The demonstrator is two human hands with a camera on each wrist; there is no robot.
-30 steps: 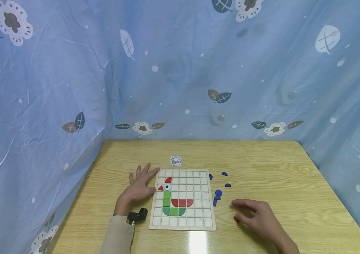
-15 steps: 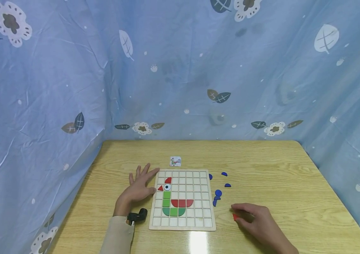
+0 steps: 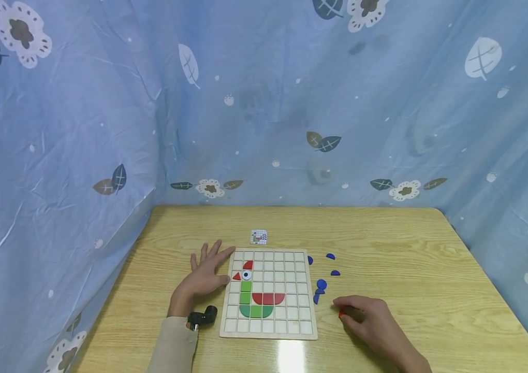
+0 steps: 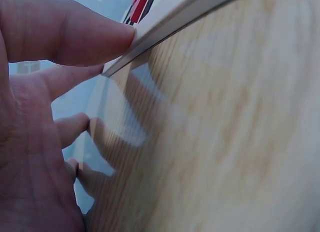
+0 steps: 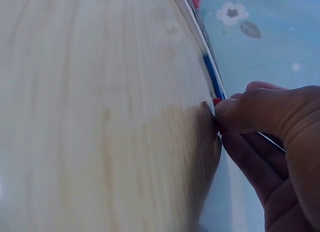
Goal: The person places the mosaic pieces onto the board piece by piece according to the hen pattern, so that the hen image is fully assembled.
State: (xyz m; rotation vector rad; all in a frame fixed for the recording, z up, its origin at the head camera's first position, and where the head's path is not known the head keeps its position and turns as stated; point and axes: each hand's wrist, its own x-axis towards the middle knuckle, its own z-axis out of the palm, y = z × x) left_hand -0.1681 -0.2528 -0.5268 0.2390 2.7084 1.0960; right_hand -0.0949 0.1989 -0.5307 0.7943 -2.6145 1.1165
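A wooden grid board (image 3: 301,331) lies on the table (image 3: 385,243), with red, green and white pieces forming a figure on its left half. My left hand (image 3: 205,277) lies flat with straight fingers against the board's left edge (image 4: 150,41). My right hand (image 3: 368,318) rests on the table right of the board, its fingertips pinching a small red piece (image 3: 341,313), which also shows in the right wrist view as a red piece (image 5: 217,101) at the fingertips. Several blue pieces (image 3: 321,284) lie loose between the board and my right hand.
A small picture card (image 3: 258,237) lies just behind the board. A blue floral curtain (image 3: 264,103) closes in the table at the back and both sides. A black wrist camera (image 3: 202,317) sits on my left sleeve.
My right hand has slid a little left and closed its fingertips on the red piece, which lay under the open hand before. My left hand and the board have stayed put.
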